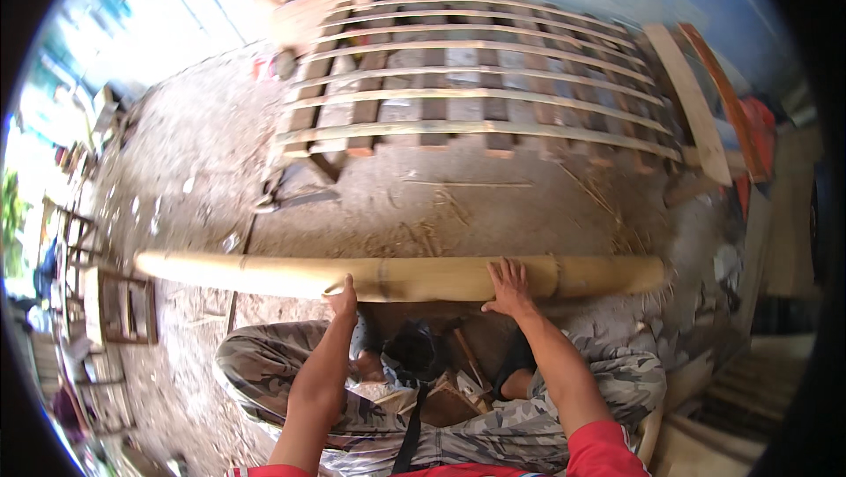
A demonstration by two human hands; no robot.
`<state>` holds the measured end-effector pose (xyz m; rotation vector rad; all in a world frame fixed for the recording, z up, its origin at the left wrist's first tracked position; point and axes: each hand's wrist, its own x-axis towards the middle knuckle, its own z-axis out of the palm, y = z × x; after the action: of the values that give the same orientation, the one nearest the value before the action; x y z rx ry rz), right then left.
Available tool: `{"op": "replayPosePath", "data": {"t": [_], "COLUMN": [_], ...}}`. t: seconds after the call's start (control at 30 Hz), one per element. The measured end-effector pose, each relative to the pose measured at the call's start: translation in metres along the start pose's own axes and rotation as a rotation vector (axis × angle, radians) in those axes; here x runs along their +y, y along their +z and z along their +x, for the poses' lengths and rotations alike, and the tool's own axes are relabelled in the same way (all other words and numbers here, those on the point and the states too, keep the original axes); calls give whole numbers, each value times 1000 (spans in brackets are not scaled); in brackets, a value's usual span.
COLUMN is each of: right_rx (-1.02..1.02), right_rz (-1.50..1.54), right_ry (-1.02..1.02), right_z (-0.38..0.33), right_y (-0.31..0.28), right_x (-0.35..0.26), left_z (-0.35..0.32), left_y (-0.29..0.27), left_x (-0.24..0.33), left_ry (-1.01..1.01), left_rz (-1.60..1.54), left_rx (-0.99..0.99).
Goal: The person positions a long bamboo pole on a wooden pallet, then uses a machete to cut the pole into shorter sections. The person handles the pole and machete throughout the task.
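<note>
- A slatted frame of pale split-bamboo strips nailed across darker wooden rails [476, 80] lies flat on the dusty earth floor [194, 151] at the far side of the yard, well apart from the person seated in the foreground.
- A long, thick, pale-yellow bamboo pole [397, 276] lies between that frame and the person, just beyond the knees. Its long axis runs left to right across the view, square to the forearms, so it sits straight ahead of both hands. It reaches much farther out to the left than to the right, and its right end looks frayed.
- The person sits low with legs in grey camouflage trousers [264, 371] folded to either side, red sleeves at the lower edge, both arms stretched forward to the pole.
- The right hand [508, 287] lies flat on top of the pole, fingers spread and pointing away, just left of a raised node ring; it presses rather than grips.
- The left hand [344, 294] meets the pole's near underside close to its middle, fingers bunched together around what may be a small tool or the pole's edge; what it pinches cannot be told from this view.
- Both hands touch the pole, a short stretch of it between them, so neither is the nearer.
- Thin bamboo slivers and shavings [423, 234] litter the floor just past the pole.
</note>
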<state>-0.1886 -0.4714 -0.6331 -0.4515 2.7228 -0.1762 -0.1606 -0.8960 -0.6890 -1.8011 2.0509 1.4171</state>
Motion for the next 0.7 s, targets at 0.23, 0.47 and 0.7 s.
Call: {"op": "replayPosePath", "data": {"t": [0.23,0.47,0.7], "right_rx": [-120,-161,-264], "right_rz": [-205,-250,-94], "right_ry": [-117,-133,-156], "right_z": [35,48,77], "right_y": [4,27,8], "right_x": [-57,-66,-56], "left_z": [22,57,58], "left_y": [-34,-35,-14], "left_x": [-7,5,25], "left_ry": [-249,-376,-228], "left_rz": [-481,-639,-656], "left_rx": [-307,-256,51]}}
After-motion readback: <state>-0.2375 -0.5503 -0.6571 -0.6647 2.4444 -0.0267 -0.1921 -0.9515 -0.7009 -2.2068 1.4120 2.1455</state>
